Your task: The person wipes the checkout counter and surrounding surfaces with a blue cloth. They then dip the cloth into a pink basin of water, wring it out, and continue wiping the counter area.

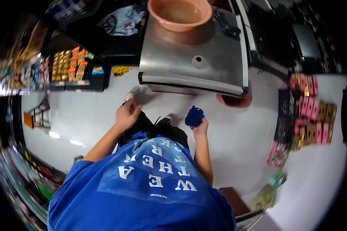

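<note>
In my right hand is a crumpled dark blue cloth, held out over the pale floor. My left hand hangs in front of my left leg, loosely curled, with a gap between thumb and fingers and nothing visible in it. Ahead of both hands stands a counter with a stainless steel top and a round fitting with a dark hole. On its far part sits a peach-coloured plastic basin containing slightly cloudy water. A black handheld device lies to the right of the basin.
Below the counter's right corner a red basin rests on the floor. Snack shelves and a wooden stool are to the left. A white printed cloth lies on a black surface. Pink and brown cartons stand at right.
</note>
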Demonstrator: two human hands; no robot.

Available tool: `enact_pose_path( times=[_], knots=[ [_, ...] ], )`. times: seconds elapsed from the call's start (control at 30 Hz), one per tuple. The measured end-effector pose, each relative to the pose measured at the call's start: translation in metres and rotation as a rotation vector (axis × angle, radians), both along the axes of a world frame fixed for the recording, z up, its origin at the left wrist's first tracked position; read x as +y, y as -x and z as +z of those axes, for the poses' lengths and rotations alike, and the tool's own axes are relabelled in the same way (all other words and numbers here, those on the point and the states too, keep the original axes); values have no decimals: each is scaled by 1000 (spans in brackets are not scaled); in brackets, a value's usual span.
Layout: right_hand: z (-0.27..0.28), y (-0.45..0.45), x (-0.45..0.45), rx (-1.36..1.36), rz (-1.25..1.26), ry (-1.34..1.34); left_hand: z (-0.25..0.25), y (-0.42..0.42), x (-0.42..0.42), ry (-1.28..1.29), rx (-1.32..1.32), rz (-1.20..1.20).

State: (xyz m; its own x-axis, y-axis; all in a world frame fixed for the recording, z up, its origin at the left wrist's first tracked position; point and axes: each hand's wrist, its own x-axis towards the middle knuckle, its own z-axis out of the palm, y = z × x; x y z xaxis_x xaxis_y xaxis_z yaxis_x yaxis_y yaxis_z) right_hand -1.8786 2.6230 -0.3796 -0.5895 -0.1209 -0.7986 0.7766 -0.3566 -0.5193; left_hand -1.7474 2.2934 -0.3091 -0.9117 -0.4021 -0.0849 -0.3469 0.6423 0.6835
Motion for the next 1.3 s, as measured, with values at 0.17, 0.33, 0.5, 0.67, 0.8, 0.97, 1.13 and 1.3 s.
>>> enact_pose_path(
  times=[0.17,0.33,0.5,0.67,0.8,0.97,1.13,1.3],
  knots=[
    [-20,-31,-24,-11,-331,-209,14,124,-27,295,16,-582],
    [-23,-51,-141,-33,-585,-195,-23,204,-31,344,179,-825],
    [-50,-9,-230,179,-756,-95,-33,214,-37,243,281,-990],
    [-48,23,-308,160,-964,-475,-34,219,-41,229,206,-1019],
    [-48,-24,-418,175,-870,-502,-24,217,-47,265,157,-1034],
    [-75,-14,-396,169,-978,-450,-30,223,-42,327,167,-1083],
    [-54,28,-305,108,-1102,-395,-24,224,-37,303,162,-1091],
    [-51,50,-248,387,-1349,-70,-18,231,-19,232,108,-1184]
  ],
)
